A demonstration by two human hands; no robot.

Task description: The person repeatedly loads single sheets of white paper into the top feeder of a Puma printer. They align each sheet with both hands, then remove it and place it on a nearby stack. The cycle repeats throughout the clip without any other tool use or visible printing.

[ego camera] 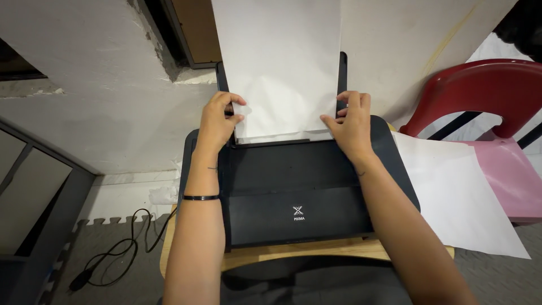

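both hands, left hand (217, 120) at 9 o'clock, right hand (351, 123) at 3, pinch our paper stack (279, 73); uneven pushing could skew it, jamming the black printer (293, 192).

The scene is seen through one head-worn camera, set above and just behind the black printer (299, 186). It is aimed steeply down and forward at the printer, at arm's length. Beyond the printer the wall is taken in; below it, the bench (293, 253) edge.
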